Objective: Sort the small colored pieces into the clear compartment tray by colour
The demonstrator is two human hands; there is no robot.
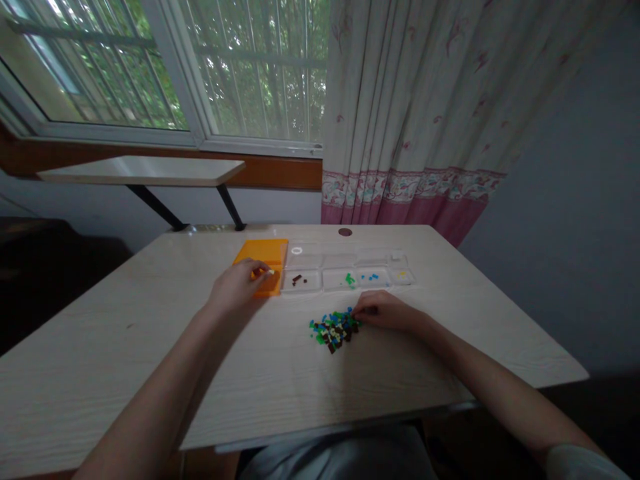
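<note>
A small heap of tiny coloured bricks (334,329), green, blue, brown and pale, lies on the light wooden table (150,360). My right hand (383,311) rests at the heap's right edge, fingers curled and pinching among the bricks. My left hand (240,283) reaches over the orange lid (264,257) and pinches a small pale piece (271,272) at its fingertips. To the right of the lid lies a clear compartment tray (345,270) with a few brown, green, blue and yellow bricks sorted in separate cells.
A round cable hole (345,232) sits near the table's far edge. Behind the table are a window with a narrow shelf (145,170) on black brackets and a pink-hemmed curtain (415,120). A grey wall stands at the right.
</note>
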